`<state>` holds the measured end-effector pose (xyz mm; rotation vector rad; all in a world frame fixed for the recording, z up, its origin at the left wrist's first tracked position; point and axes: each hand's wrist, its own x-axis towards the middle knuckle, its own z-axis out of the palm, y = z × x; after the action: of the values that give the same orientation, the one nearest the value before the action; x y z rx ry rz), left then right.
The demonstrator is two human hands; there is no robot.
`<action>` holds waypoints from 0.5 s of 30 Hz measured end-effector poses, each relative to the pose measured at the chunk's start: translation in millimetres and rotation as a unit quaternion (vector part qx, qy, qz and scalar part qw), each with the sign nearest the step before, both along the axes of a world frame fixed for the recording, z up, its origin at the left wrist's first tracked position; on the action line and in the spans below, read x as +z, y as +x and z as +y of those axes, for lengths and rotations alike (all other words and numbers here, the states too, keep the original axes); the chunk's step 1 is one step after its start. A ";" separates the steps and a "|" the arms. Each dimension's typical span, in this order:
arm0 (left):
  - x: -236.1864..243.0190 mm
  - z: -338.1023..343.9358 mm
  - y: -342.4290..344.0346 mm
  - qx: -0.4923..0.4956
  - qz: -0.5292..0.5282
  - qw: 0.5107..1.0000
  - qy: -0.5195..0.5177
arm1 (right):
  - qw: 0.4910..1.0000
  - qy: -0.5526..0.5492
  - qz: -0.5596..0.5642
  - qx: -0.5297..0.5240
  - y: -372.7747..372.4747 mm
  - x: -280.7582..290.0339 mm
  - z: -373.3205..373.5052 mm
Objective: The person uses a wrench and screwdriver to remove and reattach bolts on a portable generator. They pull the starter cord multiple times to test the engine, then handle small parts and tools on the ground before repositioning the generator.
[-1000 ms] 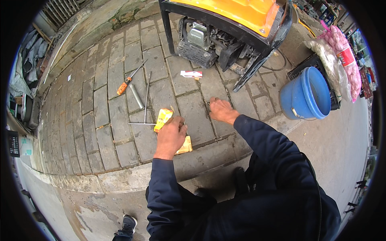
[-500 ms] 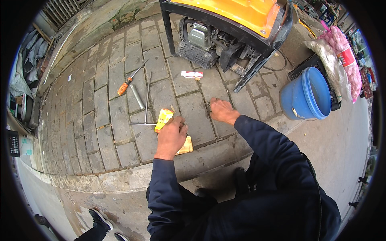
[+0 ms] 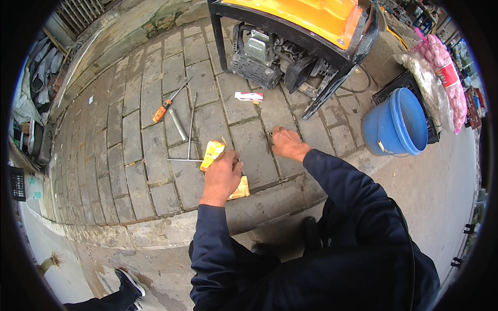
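Observation:
My left hand (image 3: 222, 179) is closed on a yellow carton (image 3: 212, 151) low over the paving. Another yellow piece (image 3: 240, 188) shows below my fingers; whether it belongs to the same carton I cannot tell. My right hand (image 3: 288, 144) rests low over the paving with its fingers curled together. A small dark bit shows at its fingertips, too small to name. Left of my hands lie an orange-handled screwdriver (image 3: 162, 111), a short metal tube (image 3: 178, 125) and a thin metal rod with a crossbar (image 3: 191, 127). A small red-and-white box (image 3: 249, 97) lies beyond my hands.
A generator with an orange top (image 3: 295, 13) and black frame stands ahead. To the right are a blue bucket (image 3: 384, 124), a dark crate and a pink net sack (image 3: 441, 57). A kerb edge (image 3: 270, 203) runs before me. Another person's shoe (image 3: 129, 282) is at lower left.
The other person's leg and shoe at lower left have shifted, and a brush-like thing has come into view there. My hands hold nearly the same place.

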<state>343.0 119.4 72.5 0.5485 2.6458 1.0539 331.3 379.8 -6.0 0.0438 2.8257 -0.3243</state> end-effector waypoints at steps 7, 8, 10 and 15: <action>2.0 0.5 0.8 0.000 0.003 1.000 -0.001 | 1.000 -0.008 0.010 0.002 0.7 -0.7 0.2; 2.5 0.6 0.9 0.001 0.000 1.000 0.006 | 1.000 -0.006 0.008 0.002 0.6 -0.8 0.2; 3.2 0.7 1.4 0.001 0.001 1.000 -0.001 | 1.000 -0.005 0.007 0.003 0.5 -0.9 0.2; 1.6 1.2 1.1 -0.002 0.009 1.000 0.001 | 1.000 -0.003 0.008 0.000 0.0 -0.6 0.1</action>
<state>344.2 120.6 74.2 0.5659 2.6571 1.0562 331.3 379.9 -6.6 0.0414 2.8405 -0.3333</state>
